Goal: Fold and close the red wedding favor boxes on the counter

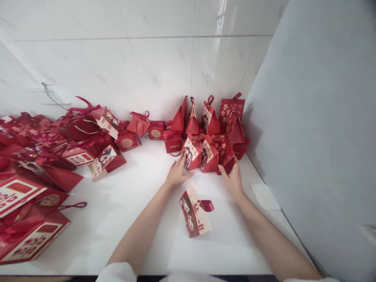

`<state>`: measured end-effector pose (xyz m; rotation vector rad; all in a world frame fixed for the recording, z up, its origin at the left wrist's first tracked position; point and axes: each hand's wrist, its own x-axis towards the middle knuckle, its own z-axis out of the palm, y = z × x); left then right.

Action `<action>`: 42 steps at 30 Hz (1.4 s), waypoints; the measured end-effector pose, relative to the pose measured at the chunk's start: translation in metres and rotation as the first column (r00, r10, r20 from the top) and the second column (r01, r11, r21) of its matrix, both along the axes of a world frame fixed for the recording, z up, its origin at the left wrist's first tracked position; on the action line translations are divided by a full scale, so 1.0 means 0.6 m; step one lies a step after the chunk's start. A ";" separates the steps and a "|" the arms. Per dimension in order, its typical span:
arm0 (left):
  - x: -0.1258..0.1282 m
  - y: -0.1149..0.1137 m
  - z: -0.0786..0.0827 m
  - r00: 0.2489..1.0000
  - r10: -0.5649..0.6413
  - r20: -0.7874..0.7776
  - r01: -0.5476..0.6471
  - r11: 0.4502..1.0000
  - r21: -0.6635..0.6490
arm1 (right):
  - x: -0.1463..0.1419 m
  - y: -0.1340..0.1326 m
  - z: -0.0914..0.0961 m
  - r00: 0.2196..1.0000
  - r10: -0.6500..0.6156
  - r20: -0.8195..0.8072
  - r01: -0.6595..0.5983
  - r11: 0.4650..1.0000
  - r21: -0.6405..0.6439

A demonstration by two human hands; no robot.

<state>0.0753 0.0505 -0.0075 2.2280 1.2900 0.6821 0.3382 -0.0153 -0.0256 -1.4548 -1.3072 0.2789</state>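
Observation:
Both my hands reach to a cluster of small red pyramid-shaped gift boxes (205,154) packed in the far right corner of a white table (141,203). My left hand (178,172) lies with fingers stretched out, its tips against the left front box (191,153). The fingers of my right hand (232,178) press against the right front box (226,156); the hand does not grip it. Between my forearms lies one more red and cream box (194,215) on its side, with a red ribbon loop.
A big heap of red gift boxes and bags (44,156) fills the table's left side. More small red boxes (138,127) line the white tiled wall behind. A pale blue-grey wall (317,125) closes off the right. A white paper scrap (264,196) lies by it.

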 end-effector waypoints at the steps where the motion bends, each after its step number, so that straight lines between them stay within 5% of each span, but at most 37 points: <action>1: 0.000 -0.004 0.000 0.999 -0.030 -0.013 0.030 1.000 -0.003 | 0.002 0.001 -0.002 1.000 -0.005 -0.004 0.005 1.000 0.011; 4: -0.024 -0.006 0.004 0.999 0.020 0.033 -0.023 0.996 0.080 | 0.004 -0.005 0.002 0.998 -0.058 0.009 0.058 0.995 0.084; 6: -0.069 0.003 0.013 0.969 0.209 0.134 -0.234 0.948 0.217 | 0.003 -0.016 0.013 0.994 -0.109 0.032 0.102 0.980 0.170; 7: -0.101 0.008 0.020 0.921 0.335 0.200 -0.381 0.882 0.278 | 0.001 -0.021 0.020 0.991 -0.126 0.042 0.114 0.971 0.212; 9: -0.174 0.019 0.037 0.735 0.605 0.307 -0.678 0.650 0.343 | -0.002 -0.031 0.032 0.989 -0.138 0.052 0.118 0.953 0.278; 11: -0.248 0.029 0.053 0.629 0.693 0.351 -0.776 0.539 0.328 | -0.006 -0.036 0.039 0.991 -0.115 0.065 0.090 0.948 0.304; 15: -0.340 0.047 0.066 0.606 0.696 0.385 -0.795 0.543 0.270 | -0.015 -0.030 0.036 0.993 -0.056 0.106 0.022 0.956 0.293; 18: -0.350 0.058 0.067 0.595 0.694 0.405 -0.799 0.566 0.203 | -0.016 -0.023 0.028 0.992 -0.052 0.113 0.018 0.961 0.276; 23: -0.291 0.051 0.062 0.461 0.851 0.249 -0.882 0.410 0.234 | -0.010 -0.020 0.021 0.996 -0.062 0.060 0.042 0.959 0.280; 26: -0.230 0.017 0.053 0.505 0.848 0.162 -0.847 0.451 0.283 | -0.008 -0.019 0.019 0.996 -0.060 0.059 0.041 0.957 0.288; 29: -0.166 -0.039 0.055 0.685 0.722 -0.097 -0.662 0.673 0.331 | -0.008 -0.017 0.015 0.997 -0.042 0.063 0.021 0.951 0.309; 32: -0.115 -0.093 0.070 0.836 0.487 -0.254 -0.434 0.869 0.238 | -0.006 -0.016 0.013 0.998 -0.028 0.058 0.006 0.941 0.339; 34: -0.092 -0.114 0.079 0.821 0.516 -0.244 -0.457 0.850 0.261 | -0.004 -0.017 0.013 0.999 -0.026 0.046 0.009 0.938 0.346; 38: -0.069 -0.107 0.071 0.654 0.727 -0.210 -0.686 0.687 0.240 | -0.004 -0.018 0.015 0.999 -0.026 0.027 0.016 0.939 0.344; 42: -0.073 -0.072 0.058 0.667 0.724 -0.174 -0.709 0.689 0.151 | -0.003 -0.016 0.013 0.999 -0.019 0.049 0.001 0.937 0.349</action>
